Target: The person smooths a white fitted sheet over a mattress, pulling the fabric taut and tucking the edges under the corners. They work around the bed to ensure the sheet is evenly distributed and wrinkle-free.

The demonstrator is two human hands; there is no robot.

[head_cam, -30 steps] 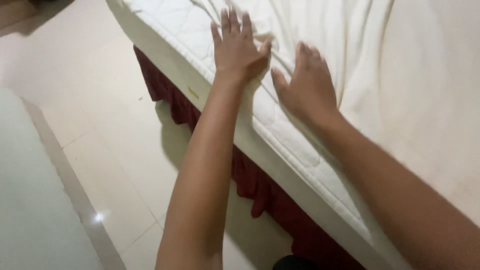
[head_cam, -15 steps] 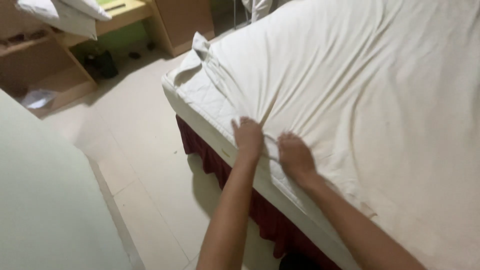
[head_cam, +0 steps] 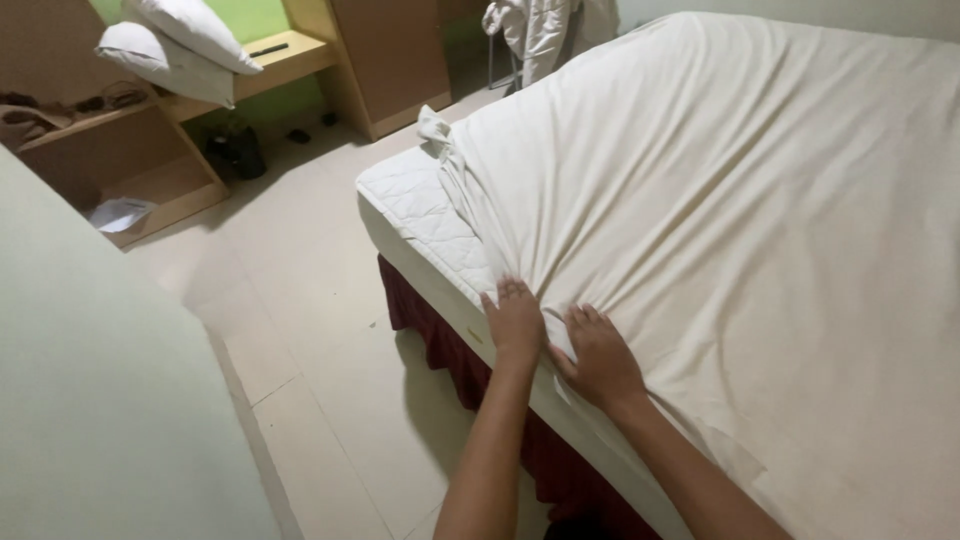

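Head camera looked down at the left hand [head_cam: 514,322], which lay flat with fingers together and pressed on the cream bed sheet [head_cam: 720,200] right at the mattress [head_cam: 410,205] edge, gripping nothing that could be seen. Just beside it, nearly touching, the right hand [head_cam: 598,355] lay palm down on the same sheet, fingers slightly spread, its thumb side tucked toward a small fold; whether it pinched cloth under the palm could not be told. Compared with a second before, the view had pulled back and risen: then the two hands filled the picture on bare quilted mattress and loose cloth, while now they sat small and close together at the mattress edge, with the sheet drawn in long creases that ran from the hands across the mattress. That suggested the sheet had been pulled tighter along this side. Toward the far corner of the mattress the sheet was bunched in a knot-like twist, leaving a strip of quilted top uncovered. Below the mattress edge hung a dark red bed skirt [head_cam: 440,330] over the pale tiled floor [head_cam: 300,300]. Well beyond the mattress corner stood wooden shelves [head_cam: 150,150] carrying two white pillows [head_cam: 180,45].
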